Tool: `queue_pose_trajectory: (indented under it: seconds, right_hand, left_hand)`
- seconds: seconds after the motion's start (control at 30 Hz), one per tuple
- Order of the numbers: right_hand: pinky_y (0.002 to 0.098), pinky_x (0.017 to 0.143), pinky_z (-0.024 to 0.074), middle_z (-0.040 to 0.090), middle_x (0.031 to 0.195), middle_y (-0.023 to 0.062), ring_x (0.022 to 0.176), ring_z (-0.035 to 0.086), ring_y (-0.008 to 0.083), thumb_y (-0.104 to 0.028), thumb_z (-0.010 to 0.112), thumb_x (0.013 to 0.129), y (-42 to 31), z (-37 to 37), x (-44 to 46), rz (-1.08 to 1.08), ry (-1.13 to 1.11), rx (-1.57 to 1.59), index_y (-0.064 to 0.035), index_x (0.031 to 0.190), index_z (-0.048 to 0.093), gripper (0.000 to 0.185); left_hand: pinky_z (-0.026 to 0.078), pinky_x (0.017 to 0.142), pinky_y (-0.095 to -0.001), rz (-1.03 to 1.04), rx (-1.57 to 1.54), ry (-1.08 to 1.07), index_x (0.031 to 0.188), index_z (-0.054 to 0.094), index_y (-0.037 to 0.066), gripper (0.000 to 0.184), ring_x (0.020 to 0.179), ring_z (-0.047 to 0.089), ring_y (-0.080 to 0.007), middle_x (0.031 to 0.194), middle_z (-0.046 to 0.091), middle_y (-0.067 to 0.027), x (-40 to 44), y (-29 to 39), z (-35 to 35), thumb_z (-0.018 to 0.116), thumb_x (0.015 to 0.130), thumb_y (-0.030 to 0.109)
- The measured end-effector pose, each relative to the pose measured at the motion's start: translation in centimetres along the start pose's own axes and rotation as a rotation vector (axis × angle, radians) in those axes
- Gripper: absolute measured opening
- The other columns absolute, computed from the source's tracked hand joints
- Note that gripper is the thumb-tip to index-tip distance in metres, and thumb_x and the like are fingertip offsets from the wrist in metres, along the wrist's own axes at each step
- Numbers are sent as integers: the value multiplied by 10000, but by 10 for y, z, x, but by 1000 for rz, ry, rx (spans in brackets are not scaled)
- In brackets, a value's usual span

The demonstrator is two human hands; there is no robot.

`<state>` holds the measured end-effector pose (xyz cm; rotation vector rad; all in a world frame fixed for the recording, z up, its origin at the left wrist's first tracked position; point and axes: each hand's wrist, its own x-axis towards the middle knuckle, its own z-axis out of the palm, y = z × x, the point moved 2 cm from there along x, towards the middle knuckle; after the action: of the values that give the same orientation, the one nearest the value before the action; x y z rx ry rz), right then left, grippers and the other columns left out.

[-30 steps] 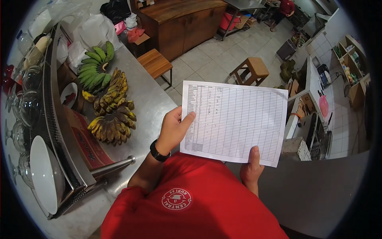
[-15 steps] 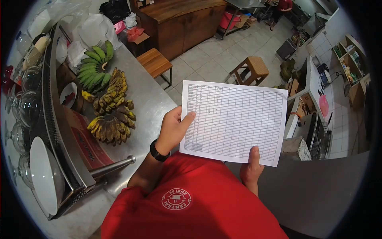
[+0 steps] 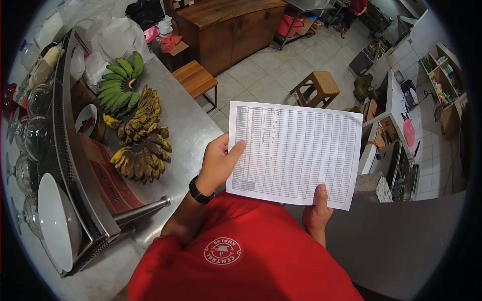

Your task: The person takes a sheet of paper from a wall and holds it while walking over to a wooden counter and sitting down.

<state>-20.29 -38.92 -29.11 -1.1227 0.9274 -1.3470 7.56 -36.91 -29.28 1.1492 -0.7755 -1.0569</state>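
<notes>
A white paper sheet (image 3: 301,155) printed with a table grid is held out in front of my red shirt. Faint marks fill some of its left columns. My left hand (image 3: 219,163), with a black watch at the wrist, grips the sheet's left edge, thumb on top. At the lower right edge my right hand (image 3: 318,213) pinches the paper, its thumb on the front and its fingers behind. Left of the sheet, green bananas (image 3: 118,88) and yellow-brown bananas (image 3: 143,158) lie on a metal counter (image 3: 188,133).
A metal rack (image 3: 65,150) with glassware and a white bowl (image 3: 57,220) stands at the left. Beyond the counter are a wooden table (image 3: 196,79), a woven stool (image 3: 321,86) and a wooden cabinet (image 3: 236,35). Another person (image 3: 354,12) stands far back. Shelves (image 3: 447,85) line the right.
The person in the background has shifted slightly. My hands and the sheet have stayed almost where they were.
</notes>
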Motion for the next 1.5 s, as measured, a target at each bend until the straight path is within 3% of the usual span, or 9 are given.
queue_pose_trajectory:
  seconds: [0.87,0.97,1.07,1.1,1.2,1.23,1.5]
  right_hand:
    - [367,1040,418,556,1343,152,1217,545,228,-175,548,1003,0,-7,-4,51,41,-23,51,1373,471,439]
    - [336,1027,426,558,1337,144,1188,548,196,-103,575,990,-3,-13,-2,6,89,-12,65,1363,479,421]
    - [330,984,453,600,1280,138,1149,588,207,-175,570,983,-5,-32,2,9,105,-68,63,1346,496,440]
    - [274,839,471,650,1129,83,968,614,139,-186,581,983,-10,-32,4,15,166,-57,46,1268,549,369]
    - [237,679,420,643,989,26,801,555,60,-196,594,980,-13,-65,12,107,138,-102,16,1182,583,293]
    - [230,585,350,613,887,-6,706,478,23,-249,581,990,-18,-66,17,75,147,-163,-7,1143,585,286]
    - [244,764,493,659,976,40,827,606,73,-279,579,1001,-32,-102,70,239,122,-88,2,1250,563,376]
  left_hand:
    - [536,759,-249,21,6,11,1161,638,-64,241,880,675,-101,1035,723,-92,2,-7,8,565,1014,113]
    - [535,761,-248,9,-10,16,1167,632,-61,237,876,673,-102,1038,719,-91,2,-8,13,554,1019,109]
    - [540,760,-249,-31,-20,21,1169,619,-65,234,873,675,-108,1041,716,-100,2,-11,15,543,1025,102]
    - [545,759,-250,-41,-18,19,1172,610,-70,234,875,679,-115,1046,713,-108,3,-11,16,538,1027,98]
    - [554,757,-253,-46,-28,21,1177,598,-78,234,872,686,-123,1052,712,-121,7,-17,21,528,1031,91]
    - [555,758,-254,-44,-26,22,1176,598,-78,234,874,687,-124,1053,712,-123,8,-19,22,527,1031,91]
    - [549,769,-266,-60,-71,33,1159,613,-68,241,889,681,-116,1043,719,-110,34,-37,54,565,1023,125]
